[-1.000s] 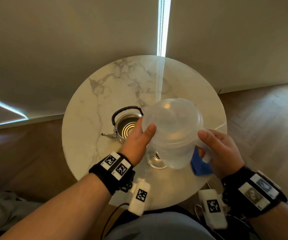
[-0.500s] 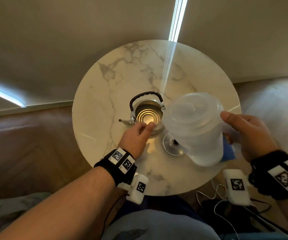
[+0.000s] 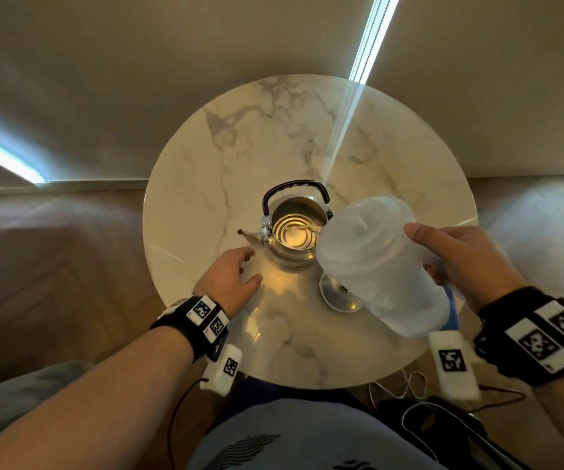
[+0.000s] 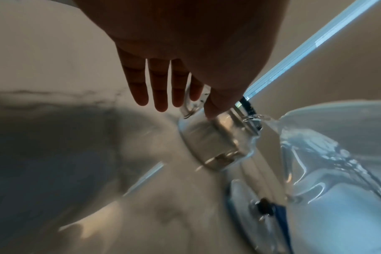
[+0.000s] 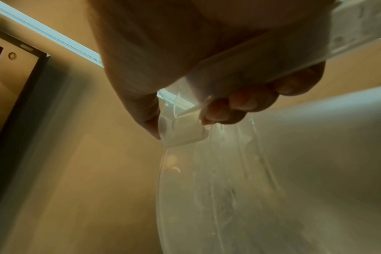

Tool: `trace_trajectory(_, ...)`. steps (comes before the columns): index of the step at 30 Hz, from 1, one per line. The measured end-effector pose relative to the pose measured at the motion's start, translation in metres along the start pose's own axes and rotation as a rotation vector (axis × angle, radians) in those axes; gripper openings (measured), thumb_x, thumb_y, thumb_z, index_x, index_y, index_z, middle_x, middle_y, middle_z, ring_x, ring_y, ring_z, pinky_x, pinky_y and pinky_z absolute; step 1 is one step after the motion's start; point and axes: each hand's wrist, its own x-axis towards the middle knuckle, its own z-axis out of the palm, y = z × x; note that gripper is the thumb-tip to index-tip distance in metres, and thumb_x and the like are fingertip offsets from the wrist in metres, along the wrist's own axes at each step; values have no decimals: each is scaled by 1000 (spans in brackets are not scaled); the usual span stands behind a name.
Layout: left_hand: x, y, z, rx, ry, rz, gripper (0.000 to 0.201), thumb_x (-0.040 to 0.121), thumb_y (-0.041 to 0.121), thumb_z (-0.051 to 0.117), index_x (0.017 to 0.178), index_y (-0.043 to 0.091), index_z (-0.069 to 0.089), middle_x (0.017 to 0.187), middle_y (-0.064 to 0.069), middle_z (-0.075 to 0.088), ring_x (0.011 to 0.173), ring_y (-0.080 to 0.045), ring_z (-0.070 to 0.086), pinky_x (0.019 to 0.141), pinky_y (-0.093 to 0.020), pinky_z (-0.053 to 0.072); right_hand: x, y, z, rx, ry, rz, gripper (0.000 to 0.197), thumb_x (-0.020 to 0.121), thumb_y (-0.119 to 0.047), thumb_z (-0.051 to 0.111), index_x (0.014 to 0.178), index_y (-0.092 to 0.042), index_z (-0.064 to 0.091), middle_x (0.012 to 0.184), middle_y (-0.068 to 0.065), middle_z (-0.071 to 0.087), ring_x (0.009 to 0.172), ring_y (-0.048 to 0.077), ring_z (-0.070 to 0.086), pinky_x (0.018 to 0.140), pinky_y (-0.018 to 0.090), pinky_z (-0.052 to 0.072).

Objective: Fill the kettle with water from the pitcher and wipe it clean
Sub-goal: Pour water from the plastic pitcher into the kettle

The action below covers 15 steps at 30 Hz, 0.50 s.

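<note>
Lap: light-blue garment [image 3: 307,439] at bottom of head view, cables [image 3: 409,401] trailing just off bench edge.
Wrists: black bands w/ square-code tags on both, white tagged boxes hanging under each.
Bench: round marble top [image 3: 239,137], grey veins, set against a plain wall; wood floor [image 3: 53,266] either side.
Left hand: [image 3: 228,283] low over near-left part of bench, just beside kettle; fingers [image 4: 159,86] straight & slightly spread in left wrist view, holding nothing. Touching bench or not: can't tell.
Right hand: [image 3: 460,262] wrapped round pitcher handle at right, thumb up top along pitcher wall; fingers [image 5: 239,106] curled tight on clear handle in right wrist view.
Pitcher: [image 3: 375,266] clear frosted plastic, lid on, raised off bench & tilted left, spout end over kettle's right rim. Water [image 4: 328,206] inside pooled toward low side; thin stream [image 4: 256,118] leaving spout into kettle opening.
Kettle lid: [image 3: 336,295] shiny metal disc w/ dark knob, lying on bench under tilted pitcher, near side of kettle.
Cloth: [image 3: 451,308] blue, only a sliver showing behind pitcher at bench's right edge.
Kettle: [image 3: 290,242] steel, upright near bench centre, open top, ringed bottom visible inside, a little water in it. Black handle [image 3: 294,188] arched up on far side, spout [image 3: 250,235] pointing left.
Beyond: bright light strip [image 3: 373,39] running up wall, its reflection streaking across bench to kettle.
</note>
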Motion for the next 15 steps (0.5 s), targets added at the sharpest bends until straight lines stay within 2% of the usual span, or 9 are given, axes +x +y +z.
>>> trace_trajectory(2, -8, -15, 3, 50, -31, 7, 50, 96, 39, 64, 143, 26, 52, 135, 7, 59, 110, -12, 63, 89, -25, 50, 2, -2, 2, -27, 8, 2, 74, 73, -69, 72, 70, 5, 64, 54, 8, 52, 53, 23, 48, 64, 43, 45)
trace_trajectory(4, -19, -35, 5, 94, -57, 19, 40, 96, 39, 61, 135, 28, 59, 124, 7, 66, 102, -12, 64, 89, -29, 54, 4, -6, 4, -56, 9, -1, 63, 72, -70, 71, 58, -9, 61, 50, 3, 51, 51, 22, 48, 64, 42, 45)
trace_trajectory(8, -56, -79, 13, 193, -113, 74, 19, 98, 33, 57, 112, 33, 69, 107, 10, 73, 92, -13, 68, 82, -29, 54, 8, -12, 4, -90, 37, -3, 64, 72, -69, 73, 59, -7, 61, 49, 3, 54, 49, 23, 49, 64, 40, 46)
trace_trajectory(11, -97, -121, 26, 310, -244, 41, 6, 98, 41, 55, 96, 44, 60, 96, 16, 70, 85, -5, 65, 75, -21, 49, 11, -16, 3, -117, 37, -19, 60, 71, -71, 73, 54, -15, 59, 49, 4, 56, 49, 24, 50, 64, 40, 46)
trace_trajectory(13, -125, -149, 38, 336, -330, -34, 14, 98, 47, 52, 84, 46, 50, 91, 17, 63, 87, -5, 65, 74, -19, 45, 13, -19, 2, -133, 34, -20, 60, 70, -72, 73, 53, -16, 58, 50, 4, 57, 50, 24, 51, 65, 40, 47)
trace_trajectory(15, -148, -168, 49, 352, -427, -121, 23, 97, 50, 50, 76, 43, 44, 90, 16, 58, 97, -9, 68, 78, -21, 46, 15, -21, 1, -148, 34, -26, 62, 69, -73, 73, 53, -15, 60, 50, 5, 58, 51, 24, 52, 66, 41, 48)
